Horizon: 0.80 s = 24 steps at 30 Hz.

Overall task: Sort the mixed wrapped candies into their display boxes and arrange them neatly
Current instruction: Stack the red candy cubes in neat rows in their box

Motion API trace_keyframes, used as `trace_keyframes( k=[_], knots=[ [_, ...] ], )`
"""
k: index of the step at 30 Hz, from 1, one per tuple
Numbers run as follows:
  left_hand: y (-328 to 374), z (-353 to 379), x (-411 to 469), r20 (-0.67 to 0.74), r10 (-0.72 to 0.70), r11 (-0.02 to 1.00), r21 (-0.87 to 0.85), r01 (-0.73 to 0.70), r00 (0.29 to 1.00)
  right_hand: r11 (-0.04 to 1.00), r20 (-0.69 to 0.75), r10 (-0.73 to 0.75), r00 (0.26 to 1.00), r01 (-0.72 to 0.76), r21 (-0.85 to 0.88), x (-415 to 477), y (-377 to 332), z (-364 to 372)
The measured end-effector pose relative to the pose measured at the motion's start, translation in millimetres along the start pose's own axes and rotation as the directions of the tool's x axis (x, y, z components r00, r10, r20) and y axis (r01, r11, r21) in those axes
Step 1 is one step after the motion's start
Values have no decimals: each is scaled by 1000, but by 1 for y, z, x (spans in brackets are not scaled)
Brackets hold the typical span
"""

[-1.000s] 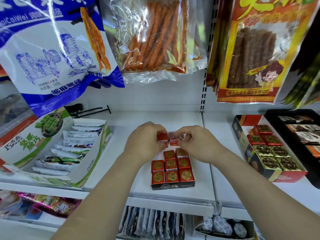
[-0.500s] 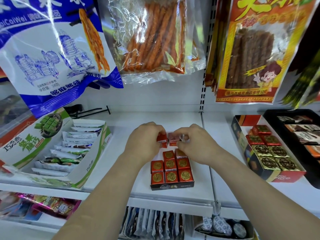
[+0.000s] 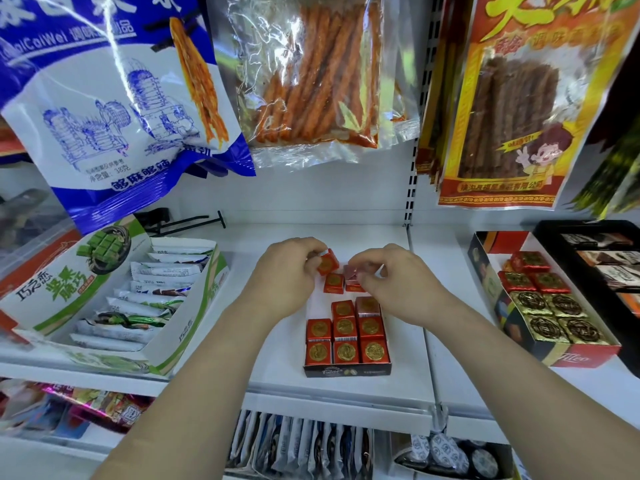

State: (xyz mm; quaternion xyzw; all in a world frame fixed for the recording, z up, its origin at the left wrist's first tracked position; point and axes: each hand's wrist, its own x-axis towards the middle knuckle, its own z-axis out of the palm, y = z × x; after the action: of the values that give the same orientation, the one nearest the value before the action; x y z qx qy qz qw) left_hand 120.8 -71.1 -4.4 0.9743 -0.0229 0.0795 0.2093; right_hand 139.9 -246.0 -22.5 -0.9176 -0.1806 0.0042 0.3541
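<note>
A small dark display box (image 3: 347, 370) on the white shelf holds several red cube candies with gold medallions (image 3: 345, 351). My left hand (image 3: 287, 275) pinches one red cube candy (image 3: 327, 264), tilted, just above the shelf behind the box. My right hand (image 3: 394, 282) pinches a pinkish-red candy (image 3: 351, 276) beside it. Another red cube (image 3: 334, 283) stands on the shelf between my hands, behind the box's back row.
At the right stands a red-fronted box (image 3: 575, 355) with red and gold square candies, and a black tray (image 3: 588, 230) beyond it. A green-white box (image 3: 187, 330) of wrapped bars sits at the left. Snack bags (image 3: 311, 71) hang overhead. A shelf divider (image 3: 427, 341) runs right of the small box.
My hands have drawn slightly apart. The left hand has turned its candy so the gold face shows, and a red cube now stands uncovered on the shelf between them.
</note>
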Motion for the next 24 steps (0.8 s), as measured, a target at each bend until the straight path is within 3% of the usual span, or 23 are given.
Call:
trace_keyframes(
  k=[8,14,24],
  knots=[
    [1,-5,-10,347,11,997,70,-38,938,961,131,-125,983,153,-231,-5,-7,4],
    [-3,-4,-9,375,-18,992,119,-29,927,931,193,-159,968,212,-298,-11,-15,3],
    [4,-2,-11,390,-9,976,204,-78,921,919,224,-109,968,184,-348,-12,-13,3]
  ],
)
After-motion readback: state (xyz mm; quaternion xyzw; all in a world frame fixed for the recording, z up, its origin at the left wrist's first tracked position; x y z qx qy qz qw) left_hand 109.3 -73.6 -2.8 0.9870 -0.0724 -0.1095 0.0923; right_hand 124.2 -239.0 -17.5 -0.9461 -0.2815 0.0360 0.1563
